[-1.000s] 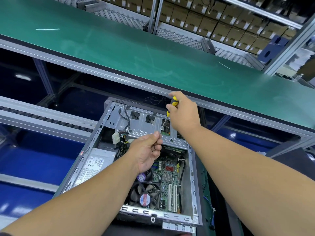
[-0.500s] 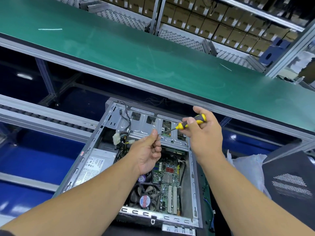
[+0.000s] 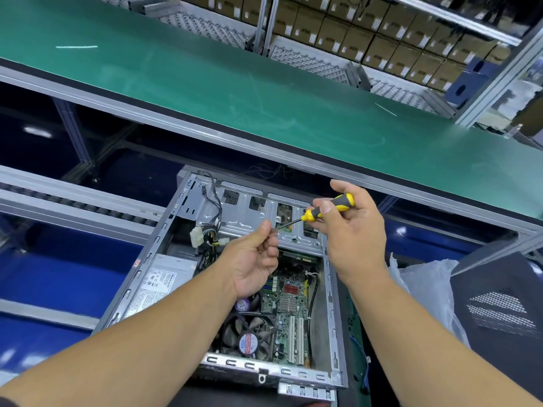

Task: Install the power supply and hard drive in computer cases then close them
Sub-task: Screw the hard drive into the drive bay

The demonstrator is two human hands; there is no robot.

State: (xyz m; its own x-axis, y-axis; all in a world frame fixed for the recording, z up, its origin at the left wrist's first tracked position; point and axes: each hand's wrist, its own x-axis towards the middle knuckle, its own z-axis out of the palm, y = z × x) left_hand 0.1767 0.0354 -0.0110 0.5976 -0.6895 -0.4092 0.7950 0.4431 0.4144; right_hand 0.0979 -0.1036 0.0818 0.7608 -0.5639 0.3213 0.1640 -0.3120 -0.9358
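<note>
An open grey computer case [image 3: 152, 254] lies below the bench with its side off. Inside it are a silver power supply [image 3: 158, 284] at the left, a motherboard [image 3: 289, 298], a fan [image 3: 249, 333] and a metal drive cage [image 3: 244, 218] at the far end. Above the cage, my right hand [image 3: 355, 236] grips a yellow and black screwdriver [image 3: 338, 202] with its shaft pointing left. My left hand [image 3: 252, 265] pinches thumb and forefinger at the screwdriver's tip; anything small between them is hidden.
A green conveyor belt [image 3: 235, 83] runs across above the case, with shelves of cardboard boxes [image 3: 382, 33] behind. Loose power cables with a white connector [image 3: 195, 237] hang inside the case. A black side panel [image 3: 499, 318] and a clear plastic bag [image 3: 426, 283] lie to the right.
My right hand lifted the screwdriver off the drive cage, swung it sideways to the right and turned its tip towards my left hand, which rose slightly to meet the tip.
</note>
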